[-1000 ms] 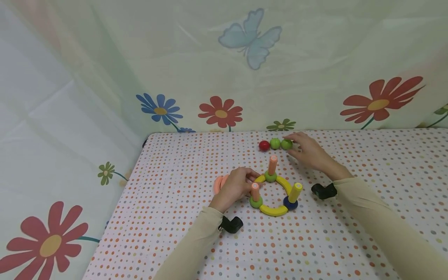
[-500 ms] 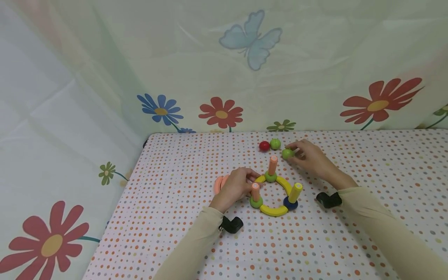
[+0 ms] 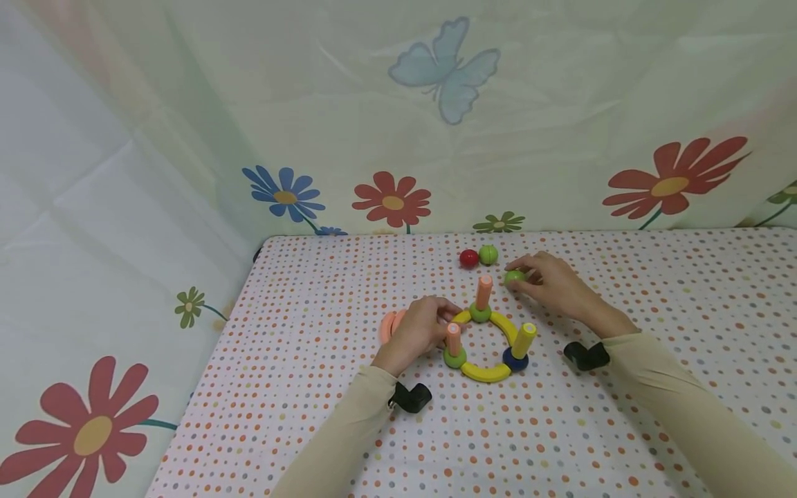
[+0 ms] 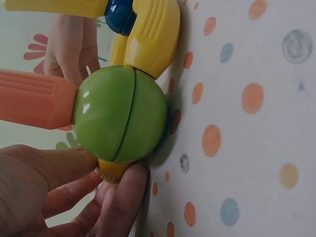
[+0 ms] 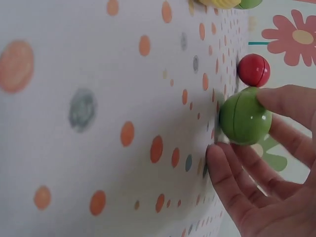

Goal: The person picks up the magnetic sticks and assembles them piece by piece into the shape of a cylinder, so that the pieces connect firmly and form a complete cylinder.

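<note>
A ring of yellow curved bars (image 3: 486,373) joined by green balls (image 4: 121,116) and a dark blue ball (image 3: 515,360) lies on the table. Two orange rods (image 3: 483,294) and one yellow rod (image 3: 525,339) stand up from these balls. At the ring's left side, my left hand (image 3: 418,328) pinches a yellow curved bar between thumb and finger, close to a green ball. Beyond the ring to the right, my right hand (image 3: 554,285) holds a loose green ball (image 5: 245,117) on or just above the cloth, thumb on top and fingers around it.
A red ball (image 3: 469,259) and another green ball (image 3: 488,254) sit together near the back edge. Orange curved pieces (image 3: 389,328) lie left of the left hand, partly hidden by it. The dotted cloth (image 3: 324,332) meets a flowered curtain behind.
My right hand has drawn the loose green ball away from the other two balls, toward me and slightly right. The left hand and the ring have stayed in place.
</note>
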Tool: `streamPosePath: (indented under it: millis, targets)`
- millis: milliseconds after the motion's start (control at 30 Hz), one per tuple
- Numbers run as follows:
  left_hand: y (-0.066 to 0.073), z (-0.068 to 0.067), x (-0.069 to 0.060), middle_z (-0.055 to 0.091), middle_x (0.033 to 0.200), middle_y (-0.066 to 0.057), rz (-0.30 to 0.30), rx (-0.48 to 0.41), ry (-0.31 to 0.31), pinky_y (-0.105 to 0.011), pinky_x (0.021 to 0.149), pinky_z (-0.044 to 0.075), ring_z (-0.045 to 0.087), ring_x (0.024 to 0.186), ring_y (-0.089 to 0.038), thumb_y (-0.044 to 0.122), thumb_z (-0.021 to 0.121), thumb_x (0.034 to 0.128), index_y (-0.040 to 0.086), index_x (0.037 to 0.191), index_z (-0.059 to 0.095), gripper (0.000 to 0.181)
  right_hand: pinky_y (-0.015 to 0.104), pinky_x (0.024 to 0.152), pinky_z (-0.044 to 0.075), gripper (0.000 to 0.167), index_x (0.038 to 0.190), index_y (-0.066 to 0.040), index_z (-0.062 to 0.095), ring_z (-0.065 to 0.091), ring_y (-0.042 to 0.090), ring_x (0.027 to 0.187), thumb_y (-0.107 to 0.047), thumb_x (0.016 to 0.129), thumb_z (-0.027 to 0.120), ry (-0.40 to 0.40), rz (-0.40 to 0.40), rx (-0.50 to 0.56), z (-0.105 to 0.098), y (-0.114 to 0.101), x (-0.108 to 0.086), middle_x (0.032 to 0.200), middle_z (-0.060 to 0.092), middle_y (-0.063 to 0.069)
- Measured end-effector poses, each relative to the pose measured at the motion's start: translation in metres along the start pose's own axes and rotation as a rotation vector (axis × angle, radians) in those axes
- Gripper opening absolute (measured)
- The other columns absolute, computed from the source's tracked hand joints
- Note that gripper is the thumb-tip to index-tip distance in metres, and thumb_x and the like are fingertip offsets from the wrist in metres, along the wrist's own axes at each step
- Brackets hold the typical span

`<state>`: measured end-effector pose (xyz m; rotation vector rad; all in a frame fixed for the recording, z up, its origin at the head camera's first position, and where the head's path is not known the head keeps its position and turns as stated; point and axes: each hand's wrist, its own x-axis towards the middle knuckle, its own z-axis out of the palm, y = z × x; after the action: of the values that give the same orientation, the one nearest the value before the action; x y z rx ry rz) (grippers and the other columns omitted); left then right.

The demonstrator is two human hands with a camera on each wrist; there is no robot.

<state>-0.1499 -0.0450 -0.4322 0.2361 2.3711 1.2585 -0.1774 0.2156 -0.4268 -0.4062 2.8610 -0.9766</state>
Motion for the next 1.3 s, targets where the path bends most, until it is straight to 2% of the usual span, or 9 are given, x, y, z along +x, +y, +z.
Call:
streamPosePath:
  millis: [267,533,633,767,867,967,1100,1167,1300]
  targets:
    - [0.0,0.001,0.002,0.067,0.096,0.0,0.005,-0.001,0.0,-0.02,0.06,0.05,0.059,0.073,-0.009,0.006,0.08,0.0922,0.004,0.118,0.075,0.026,0.056,0.087,0.056,0.037,0.12,0.009,0.065,0.062,0.044,0.102,0.0,0.088,0.081,0.03,0.026,-0.026,0.002,0.001,0.0,0.116,0.057,0.029]
    - [0.0,0.002,0.002,0.066,0.096,0.0,-0.009,-0.026,0.001,-0.02,0.059,0.049,0.057,0.072,-0.01,0.004,0.08,0.0915,0.003,0.118,0.075,0.027,0.055,0.091,0.058,0.039,0.123,0.008,0.068,0.066,0.046,0.108,-0.005,0.09,0.082,0.098,-0.008,0.049,-0.012,-0.006,-0.008,0.12,0.064,0.027]
    - [0.0,0.001,0.002,0.066,0.096,0.0,-0.007,-0.014,0.004,-0.021,0.059,0.05,0.058,0.073,-0.01,0.004,0.08,0.0916,0.004,0.118,0.075,0.027,0.042,0.089,0.06,0.038,0.123,0.008,0.069,0.067,0.044,0.109,-0.002,0.089,0.083,0.129,-0.057,0.099,-0.025,-0.018,-0.011,0.121,0.065,0.025]
    - [-0.001,0.001,0.002,0.067,0.095,0.0,-0.008,0.0,0.007,-0.021,0.06,0.052,0.059,0.075,-0.01,0.006,0.08,0.092,0.004,0.118,0.075,0.027,0.014,0.084,0.055,0.038,0.122,0.005,0.069,0.069,0.04,0.106,0.001,0.087,0.084,0.142,-0.156,0.173,-0.042,-0.039,-0.014,0.12,0.068,0.023]
    - [-0.001,0.001,0.002,0.067,0.095,0.0,-0.006,0.001,0.006,-0.021,0.061,0.053,0.059,0.075,-0.01,0.007,0.08,0.0924,0.004,0.119,0.075,0.027,0.006,0.084,0.05,0.039,0.12,0.001,0.071,0.069,0.025,0.103,0.001,0.084,0.086,0.135,-0.251,0.182,-0.052,-0.056,-0.017,0.116,0.07,0.016]
    - [-0.001,0.001,0.003,0.067,0.094,0.0,-0.005,0.001,0.003,-0.022,0.06,0.053,0.06,0.074,-0.01,0.007,0.081,0.0921,0.004,0.118,0.075,0.027,0.012,0.085,0.054,0.04,0.119,-0.004,0.075,0.067,0.012,0.098,0.001,0.082,0.088,0.113,-0.35,0.144,-0.06,-0.073,-0.019,0.113,0.072,0.007]
    - [0.0,0.0,0.003,0.068,0.093,-0.001,0.0,0.009,0.001,-0.022,0.06,0.053,0.06,0.074,-0.01,0.007,0.081,0.0913,0.003,0.119,0.074,0.028,0.029,0.083,0.06,0.041,0.118,-0.01,0.078,0.067,0.011,0.094,-0.002,0.079,0.091,0.058,-0.457,0.049,-0.064,-0.089,-0.02,0.112,0.073,0.0]
    - [0.0,0.001,0.003,0.068,0.093,-0.001,0.002,0.01,-0.001,-0.022,0.06,0.053,0.06,0.074,-0.01,0.007,0.081,0.0913,0.003,0.118,0.074,0.028,0.035,0.081,0.061,0.041,0.117,-0.012,0.078,0.068,0.012,0.092,-0.003,0.079,0.091,0.04,-0.489,0.006,-0.063,-0.093,-0.019,0.112,0.073,-0.002]
    - [0.0,0.001,0.003,0.067,0.092,-0.001,-0.005,-0.003,-0.006,-0.022,0.06,0.053,0.06,0.072,-0.01,0.005,0.081,0.091,0.002,0.118,0.074,0.028,0.036,0.081,0.06,0.041,0.117,-0.013,0.078,0.068,0.01,0.09,-0.004,0.08,0.091,0.017,-0.493,-0.006,-0.061,-0.095,-0.019,0.113,0.073,-0.003]
